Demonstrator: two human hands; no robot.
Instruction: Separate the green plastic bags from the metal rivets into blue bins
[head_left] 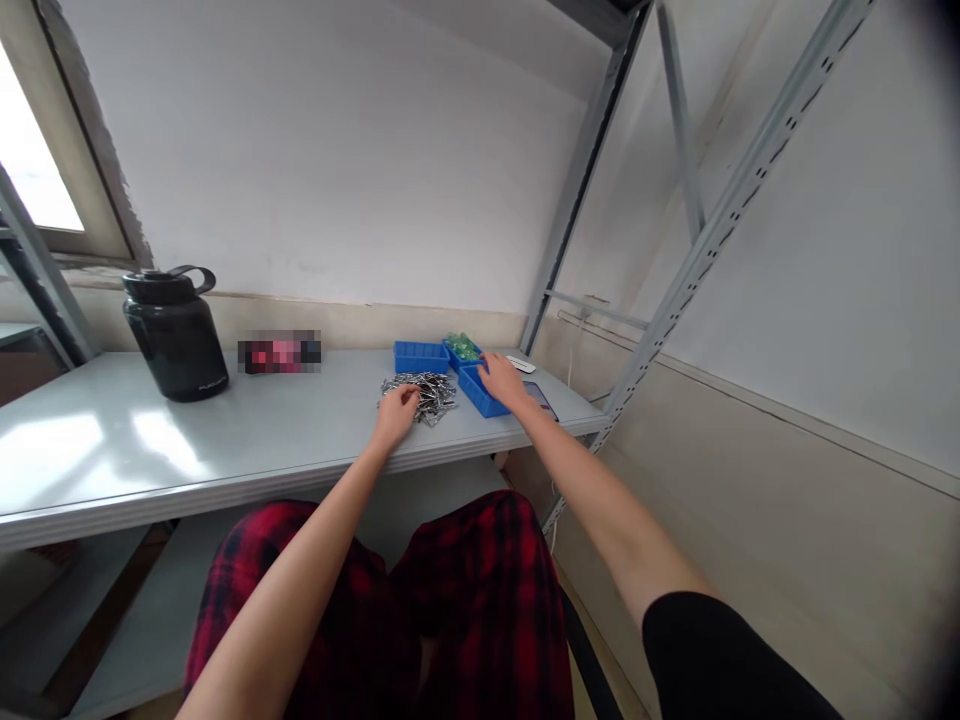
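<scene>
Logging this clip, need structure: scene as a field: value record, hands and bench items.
left hand: at the metal pieces; grip unclear
right hand: at the near bin; grip unclear
metal pieces: loose pile on the bench
near bin: blue, right of the pile
middle bin: blue, holds green pieces
left bin: blue, behind the pile
bottle: dark, upright, left on bench

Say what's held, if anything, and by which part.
Cannot tell: left hand is at the metal pile, right hand at the nearest blue bin; neither grip shows clearly.
</scene>
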